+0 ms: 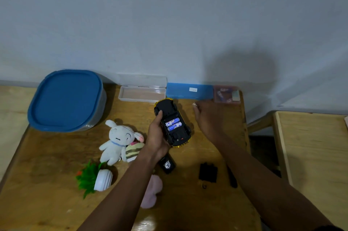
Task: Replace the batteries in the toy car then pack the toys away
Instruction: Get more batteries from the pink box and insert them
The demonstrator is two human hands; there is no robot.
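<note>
A wooden table [47, 174] against a pale wall, strewn with toys. Nearest the person lie a pink plush [151, 193] and a toy plant [96, 178] tipped on its side. Just beyond are a black cover [208, 172], with a thin dark tool [232, 178] on its right, and a small black device [167, 164] partly under the left wrist. A white rabbit [116, 141] and a striped plush [132, 150] lie to the left.

At mid-table the left hand [157, 136] holds the car [172, 123] belly-up above the table. The fingers wrap one flank and the thumb presses across the black underside. Two batteries [173, 124] sit side by side in the open bay. The car looks like light, rigid plastic, smooth-sided and liable to slip. It is best held across the body between the wheels, as it is now, with the bay left clear. The batteries are probably loose enough to drop out if the car tips.

The right hand [209, 117] hovers beside the car with its fingers loosely stretched towards the far cases, gripping nothing discernible. A pale speck at one fingertip cannot be identified.

Along the wall stand an open clear case [141, 95], a blue case [188, 92], a pinkish box [227, 94] and, far left, a blue-lidded tub [66, 98].
</note>
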